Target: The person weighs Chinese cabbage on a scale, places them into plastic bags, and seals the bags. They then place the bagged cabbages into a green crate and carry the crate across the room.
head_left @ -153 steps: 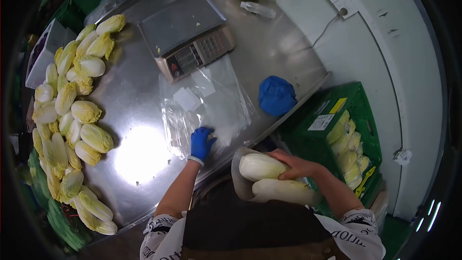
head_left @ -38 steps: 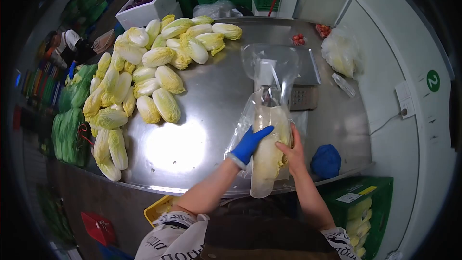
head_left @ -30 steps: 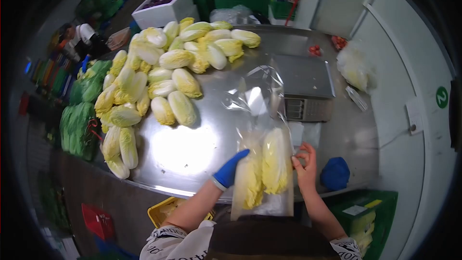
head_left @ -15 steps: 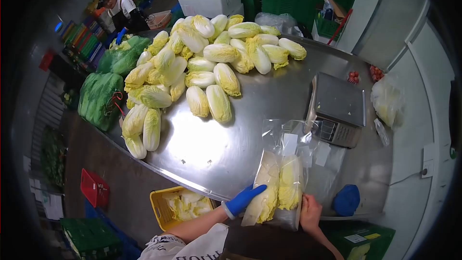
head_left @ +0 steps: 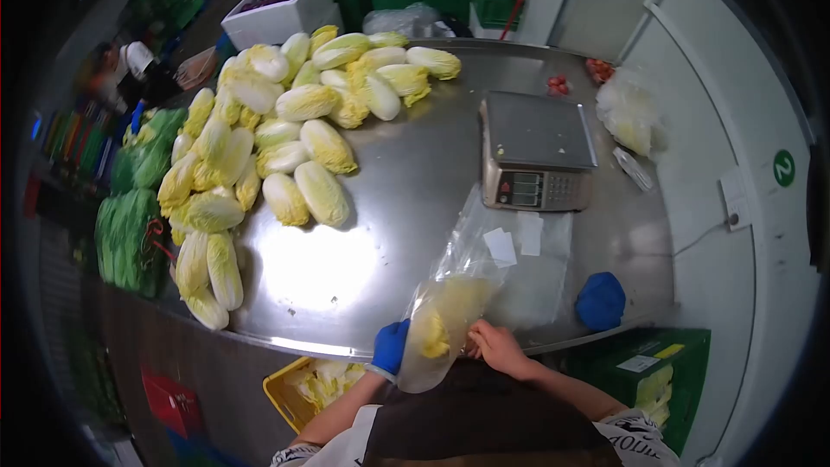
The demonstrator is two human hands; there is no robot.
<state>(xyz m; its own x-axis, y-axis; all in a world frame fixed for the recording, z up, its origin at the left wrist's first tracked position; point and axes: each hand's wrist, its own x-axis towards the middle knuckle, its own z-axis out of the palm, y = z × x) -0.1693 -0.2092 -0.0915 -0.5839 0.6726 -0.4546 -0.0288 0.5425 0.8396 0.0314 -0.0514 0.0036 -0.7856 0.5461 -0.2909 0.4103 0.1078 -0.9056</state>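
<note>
A clear plastic bag of napa cabbage (head_left: 435,329) is tilted at the table's near edge, between my hands; glare and blur hide how the cabbages lie in it. My left hand (head_left: 392,347), in a blue glove, is closed on the bag's left side, its fingertips partly hidden. My bare right hand (head_left: 499,348) pinches the right edge of the bag. Beyond them, flat clear plastic bags (head_left: 540,281) lie on the metal table, with two white paper labels (head_left: 500,247) on top. A crumpled blue glove-like bundle (head_left: 600,301) rests to the right.
A digital scale (head_left: 538,151) stands behind the bags. Many loose napa cabbages (head_left: 324,195) are heaped on the table's left. Below the edge are a yellow crate (head_left: 281,393) with leaves and a green crate (head_left: 605,363). A co-worker (head_left: 143,69) stands at far left.
My view has swung to the right. The bag of cabbages, upright and flat before, is now tipped and drawn closer to my body, with both hands still at its sides.
</note>
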